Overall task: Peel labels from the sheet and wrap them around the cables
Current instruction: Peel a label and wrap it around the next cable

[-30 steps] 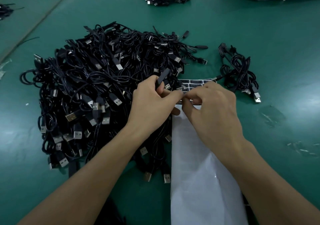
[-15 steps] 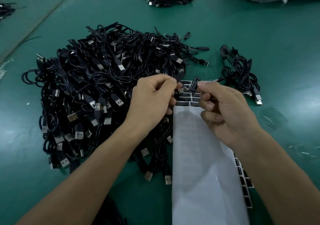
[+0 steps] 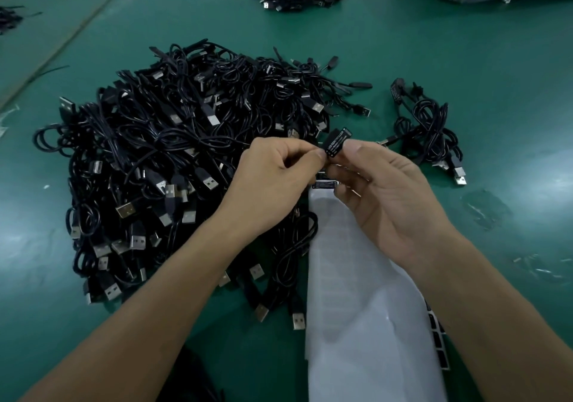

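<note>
Left hand (image 3: 276, 181) and right hand (image 3: 390, 197), close together above the label sheet (image 3: 347, 293), curled fingers (image 3: 317, 154) pinching a tilted black label (image 3: 338, 141).

Green work table (image 3: 434, 45); pale glare (image 3: 553, 167)

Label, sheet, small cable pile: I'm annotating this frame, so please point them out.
label (image 3: 337, 142), head view, middle of its printed face
sheet (image 3: 356, 277), head view, bare white backing
small cable pile (image 3: 429, 132), head view, its tangled middle
</note>
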Available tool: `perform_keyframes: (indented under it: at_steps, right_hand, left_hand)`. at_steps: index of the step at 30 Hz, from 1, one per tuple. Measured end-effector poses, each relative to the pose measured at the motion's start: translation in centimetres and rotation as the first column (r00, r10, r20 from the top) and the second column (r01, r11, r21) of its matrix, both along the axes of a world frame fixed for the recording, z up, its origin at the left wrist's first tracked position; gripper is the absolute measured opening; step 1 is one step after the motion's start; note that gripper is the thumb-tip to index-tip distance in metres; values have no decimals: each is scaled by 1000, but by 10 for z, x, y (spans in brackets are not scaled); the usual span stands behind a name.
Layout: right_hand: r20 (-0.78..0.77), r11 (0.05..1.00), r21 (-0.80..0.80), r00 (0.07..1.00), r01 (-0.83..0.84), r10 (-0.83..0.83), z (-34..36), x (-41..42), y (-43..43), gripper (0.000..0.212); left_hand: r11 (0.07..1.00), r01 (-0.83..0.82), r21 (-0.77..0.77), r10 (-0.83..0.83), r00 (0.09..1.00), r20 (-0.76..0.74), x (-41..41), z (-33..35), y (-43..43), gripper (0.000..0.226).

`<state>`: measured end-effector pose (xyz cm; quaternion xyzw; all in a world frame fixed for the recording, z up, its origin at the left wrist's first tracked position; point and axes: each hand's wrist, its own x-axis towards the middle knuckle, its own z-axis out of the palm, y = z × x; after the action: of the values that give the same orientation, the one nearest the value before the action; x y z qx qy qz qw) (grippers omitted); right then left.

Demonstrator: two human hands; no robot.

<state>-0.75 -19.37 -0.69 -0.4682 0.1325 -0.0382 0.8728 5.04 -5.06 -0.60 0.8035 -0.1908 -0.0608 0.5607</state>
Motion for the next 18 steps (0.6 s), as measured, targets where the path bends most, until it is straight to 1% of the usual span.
perform_keyframes:
  at_steps: [2, 6, 9, 14, 18]
  right_hand:
    - [-8, 1000, -30, 1000, 9, -9, -1, 0, 0, 18]
    - [-16, 995, -99, 1000, 15, -17, -3, 1, 2, 6]
    - [-7, 994, -110, 1000, 20, -21, -3, 1, 4, 6]
    - [11, 988, -154, 1000, 11, -9, -1, 0, 5, 9]
    - [1, 992, -128, 1000, 5, -5, -1, -1, 5, 10]
  left_hand:
    - [999, 30, 38, -29, 999, -30, 3, 1, 3, 20]
    - [996, 59, 59, -52, 993, -103, 7, 5, 7, 12]
    - [996, 61, 61, -53, 992, -118, 8, 8, 11, 9]
    - [994, 93, 65, -83, 987, -135, 7, 9, 16, 13]
    - [997, 75, 23, -71, 988, -137, 5, 4, 21, 7]
